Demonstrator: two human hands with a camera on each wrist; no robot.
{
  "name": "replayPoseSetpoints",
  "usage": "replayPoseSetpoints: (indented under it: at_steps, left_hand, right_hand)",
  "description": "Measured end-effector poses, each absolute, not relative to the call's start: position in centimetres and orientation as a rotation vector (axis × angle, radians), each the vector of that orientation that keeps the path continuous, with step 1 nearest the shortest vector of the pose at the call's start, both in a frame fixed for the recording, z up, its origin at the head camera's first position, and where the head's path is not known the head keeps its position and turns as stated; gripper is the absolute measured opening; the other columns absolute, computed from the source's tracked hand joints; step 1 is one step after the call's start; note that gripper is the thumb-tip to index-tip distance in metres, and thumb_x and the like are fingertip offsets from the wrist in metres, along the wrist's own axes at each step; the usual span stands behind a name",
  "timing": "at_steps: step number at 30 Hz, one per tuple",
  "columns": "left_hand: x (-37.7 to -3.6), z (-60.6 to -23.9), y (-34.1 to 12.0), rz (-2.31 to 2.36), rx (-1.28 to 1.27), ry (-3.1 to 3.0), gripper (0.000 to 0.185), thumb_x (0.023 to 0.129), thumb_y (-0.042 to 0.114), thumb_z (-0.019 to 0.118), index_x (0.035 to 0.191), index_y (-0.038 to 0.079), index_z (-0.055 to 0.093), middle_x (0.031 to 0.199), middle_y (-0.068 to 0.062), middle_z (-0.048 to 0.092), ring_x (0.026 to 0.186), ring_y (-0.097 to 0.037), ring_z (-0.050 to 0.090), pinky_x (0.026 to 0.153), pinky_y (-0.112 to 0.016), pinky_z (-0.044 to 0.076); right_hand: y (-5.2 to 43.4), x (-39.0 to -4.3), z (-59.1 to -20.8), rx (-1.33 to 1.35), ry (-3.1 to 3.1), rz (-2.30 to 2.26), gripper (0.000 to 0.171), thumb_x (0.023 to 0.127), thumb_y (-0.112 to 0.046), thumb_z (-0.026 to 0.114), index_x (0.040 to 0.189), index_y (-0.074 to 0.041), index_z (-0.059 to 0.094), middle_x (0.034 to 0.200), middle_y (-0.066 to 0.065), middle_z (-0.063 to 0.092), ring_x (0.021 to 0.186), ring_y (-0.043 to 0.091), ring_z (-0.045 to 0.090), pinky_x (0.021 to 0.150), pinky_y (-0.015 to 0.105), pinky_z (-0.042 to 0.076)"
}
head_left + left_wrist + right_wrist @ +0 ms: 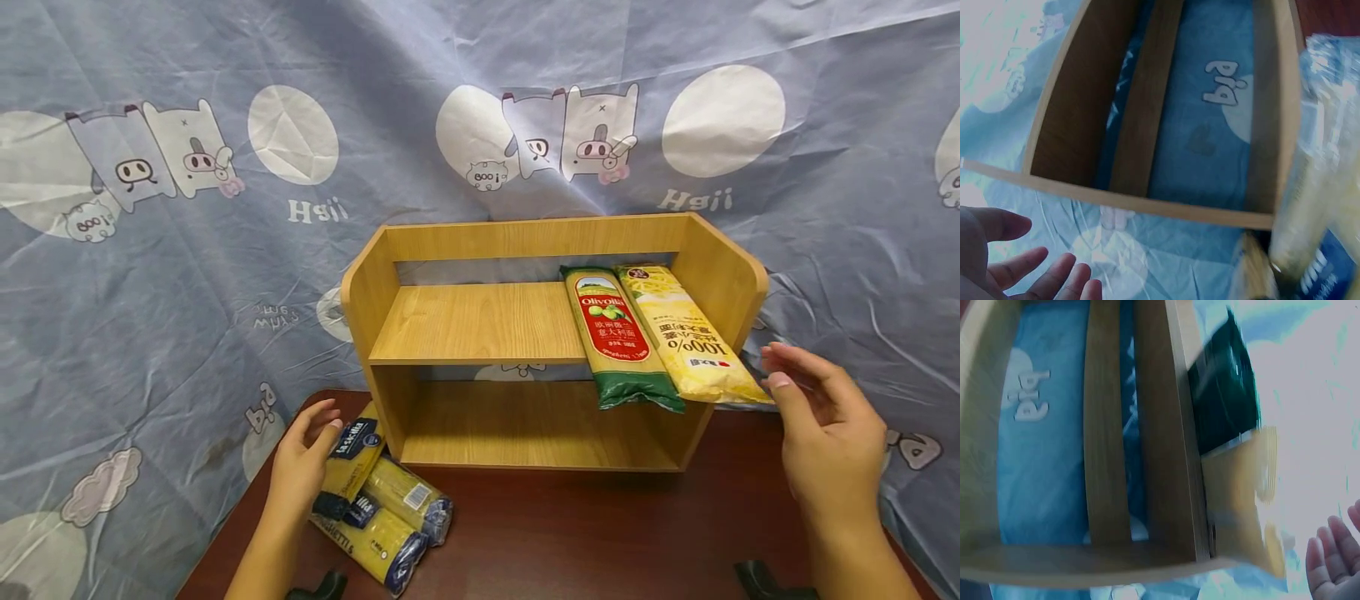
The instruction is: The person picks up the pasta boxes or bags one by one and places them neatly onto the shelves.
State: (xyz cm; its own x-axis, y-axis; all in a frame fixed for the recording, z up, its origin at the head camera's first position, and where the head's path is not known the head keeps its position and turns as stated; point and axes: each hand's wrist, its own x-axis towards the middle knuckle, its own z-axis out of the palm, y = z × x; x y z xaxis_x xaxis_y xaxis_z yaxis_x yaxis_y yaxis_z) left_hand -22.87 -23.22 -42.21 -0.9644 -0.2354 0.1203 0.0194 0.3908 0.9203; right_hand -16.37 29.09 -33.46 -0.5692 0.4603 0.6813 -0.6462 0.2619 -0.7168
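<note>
Loose and empty, left hand (300,458) and right hand (834,429) flank the shelf (480,325). I fear a nudge toppling its overhanging yellow packet (686,335).

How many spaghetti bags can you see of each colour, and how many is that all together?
Yellow-and-blue bags on the table: 3
Green-ended bag with a red label on the shelf: 1
Yellow-and-white bag beside it: 1
Total: 5
</note>
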Motion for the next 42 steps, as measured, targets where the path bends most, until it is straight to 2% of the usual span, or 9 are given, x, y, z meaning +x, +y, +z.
replayPoseSetpoints:
  at_steps: [7,12,16,19,24,28,32,37,42]
  left_hand:
    - [-21.9,-43.7,-24.6,-1.556,0.248,-2.514,0.045,0.106,0.036,0.051,0.15,0.024,0.045,0.145,-0.006,0.055,0.118,-0.007,0.053,0.09,-0.025,0.049]
    - [-21.6,-44.6,-25.3,-1.457,0.264,-2.57,0.047,0.106,0.038,0.051,0.15,0.022,0.045,0.145,-0.007,0.057,0.124,-0.015,0.054,0.096,-0.035,0.046]
    - [-21.6,-45.7,-26.1,-1.417,0.322,-2.585,0.049,0.105,0.038,0.052,0.15,0.018,0.045,0.147,-0.013,0.055,0.133,-0.03,0.051,0.103,-0.047,0.044]
    - [-21.7,-46.5,-26.9,-1.365,0.379,-2.613,0.053,0.104,0.038,0.053,0.151,0.015,0.044,0.152,-0.02,0.047,0.137,-0.04,0.045,0.107,-0.059,0.039]
    - [-21.8,-47.9,-27.9,-1.321,0.464,-2.645,0.056,0.103,0.034,0.053,0.152,0.009,0.041,0.152,-0.027,0.036,0.139,-0.05,0.036,0.11,-0.067,0.032]
    - [-22.0,-48.9,-28.5,-1.411,0.504,-2.65,0.06,0.104,0.036,0.051,0.154,0.007,0.037,0.153,-0.03,0.036,0.139,-0.05,0.038,0.108,-0.064,0.038]
    - [-22.2,-49.9,-28.8,-1.532,0.526,-2.635,0.063,0.105,0.041,0.048,0.155,0.005,0.035,0.149,-0.029,0.043,0.128,-0.042,0.051,0.096,-0.051,0.05]
    - [-22.3,-51.1,-28.7,-1.773,0.534,-2.507,0.06,0.106,0.037,0.049,0.152,0.001,0.037,0.136,-0.023,0.057,0.097,-0.016,0.061,0.076,-0.03,0.053]
    - [-22.5,-51.7,-28.2,-1.911,0.557,-2.435,0.066,0.103,0.044,0.055,0.151,0.001,0.04,0.138,-0.021,0.056,0.09,-0.006,0.059,0.076,-0.03,0.055]
  right_hand:
    - [31.2,-17.8,-32.1,-0.083,-1.981,1.241,0.048,0.099,-0.011,0.062,0.145,-0.021,0.056,0.141,-0.01,0.059,0.111,-0.01,0.058,0.087,0.001,0.043]
    - [32.5,-19.1,-31.4,0.003,-2.163,1.177,0.06,0.101,-0.022,0.061,0.155,-0.034,0.038,0.157,-0.003,0.046,0.113,-0.017,0.053,0.086,-0.003,0.041]
    - [33.0,-20.0,-30.9,0.063,-2.26,1.154,0.065,0.103,-0.026,0.058,0.159,-0.038,0.026,0.164,0.0,0.034,0.125,-0.006,0.053,0.085,-0.004,0.04]
    - [33.2,-20.7,-30.4,0.071,-2.294,1.137,0.066,0.104,-0.028,0.056,0.159,-0.04,0.022,0.167,-0.004,0.026,0.137,0.011,0.052,0.084,-0.005,0.039]
    - [33.5,-22.2,-29.7,0.086,-2.343,1.099,0.068,0.104,-0.03,0.054,0.16,-0.042,0.018,0.166,0.01,0.026,0.143,0.037,0.043,0.083,-0.005,0.038]
    - [33.8,-23.1,-29.3,0.085,-2.387,1.042,0.07,0.104,-0.031,0.054,0.159,-0.044,0.013,0.148,0.015,0.042,0.136,0.047,0.046,0.075,-0.004,0.039]
    - [34.1,-23.8,-28.9,0.077,-2.428,0.991,0.072,0.104,-0.031,0.053,0.159,-0.047,0.009,0.117,0.013,0.043,0.129,0.055,0.049,0.065,0.0,0.039]
    - [34.4,-24.4,-28.7,0.011,-2.454,0.909,0.064,0.105,-0.032,0.045,0.161,-0.043,0.015,0.12,0.018,0.048,0.122,0.056,0.055,0.059,0.005,0.037]
    - [34.5,-24.8,-28.8,0.02,-2.444,0.839,0.062,0.105,-0.029,0.045,0.161,-0.038,0.02,0.125,0.029,0.053,0.118,0.058,0.057,0.062,0.015,0.043]
